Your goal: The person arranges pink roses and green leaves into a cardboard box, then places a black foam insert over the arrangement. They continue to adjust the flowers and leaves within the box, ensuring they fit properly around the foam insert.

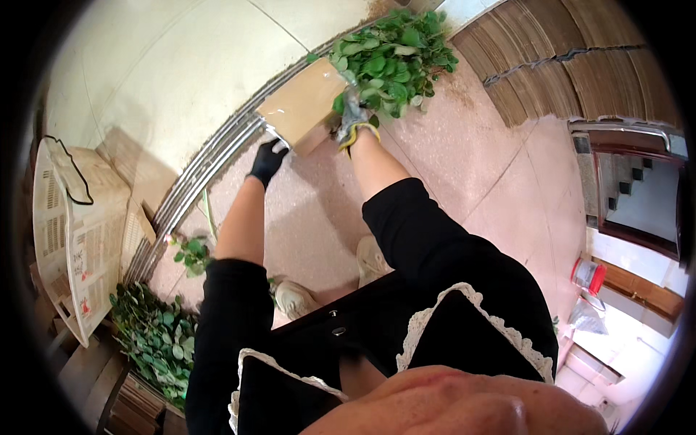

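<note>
Cardboard box (303,103) at 11 o'clock, seemingly being steadied: left hand (268,161) pinches its 7 o'clock corner, right hand (354,119) at its 4 o'clock side, can't tell grip beside leafy branches (397,61); next move likely calls for even support.

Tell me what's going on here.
A person is handling a tan cardboard piece low over the floor. The black-gloved left hand is at its near left corner; the grey-gloved right hand is at its right side, beside leafy green stems. The exact grips are unclear. A pale plastic crate stands at left.
</note>
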A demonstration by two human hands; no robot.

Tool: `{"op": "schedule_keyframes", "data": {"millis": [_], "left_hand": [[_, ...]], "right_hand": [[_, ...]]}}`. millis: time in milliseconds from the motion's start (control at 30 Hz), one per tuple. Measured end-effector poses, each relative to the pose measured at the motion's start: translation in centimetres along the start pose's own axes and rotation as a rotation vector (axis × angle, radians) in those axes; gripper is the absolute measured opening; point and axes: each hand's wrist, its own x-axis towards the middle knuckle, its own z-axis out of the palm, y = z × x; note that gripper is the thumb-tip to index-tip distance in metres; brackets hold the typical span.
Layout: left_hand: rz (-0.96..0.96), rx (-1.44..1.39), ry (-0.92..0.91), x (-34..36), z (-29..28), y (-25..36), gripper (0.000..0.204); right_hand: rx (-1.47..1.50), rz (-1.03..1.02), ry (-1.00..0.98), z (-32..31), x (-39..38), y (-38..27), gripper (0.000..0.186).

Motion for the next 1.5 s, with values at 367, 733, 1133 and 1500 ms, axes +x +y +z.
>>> {"op": "schedule_keyframes", "data": {"millis": [367, 733, 1133, 1500], "left_hand": [[-0.579, -0.234, -0.254, -22.3, -14.4, -11.3, 0.042], [-0.993, -0.009, 0.364, -54.5, -23.2, 4.5, 0.049], [-1.483, -1.005, 0.577, -89.8, 10.4, 46.0, 0.042], [-1.179, -0.817, 0.944, -100.2, 10.7, 52.8, 0.043]], "right_hand": [[0.623, 0.161, -0.261, 2.9, 2.7, 2.8, 0.015], [-0.186, 0.736, -0.302, -11.0, -7.5, -7.1, 0.076], [-1.907, 0.349, -1.2, -6.1, -30.4, -32.8, 0.041], [-1.422, 0.181, -1.494, -3.7, -71.3, -37.4, 0.058]]}}
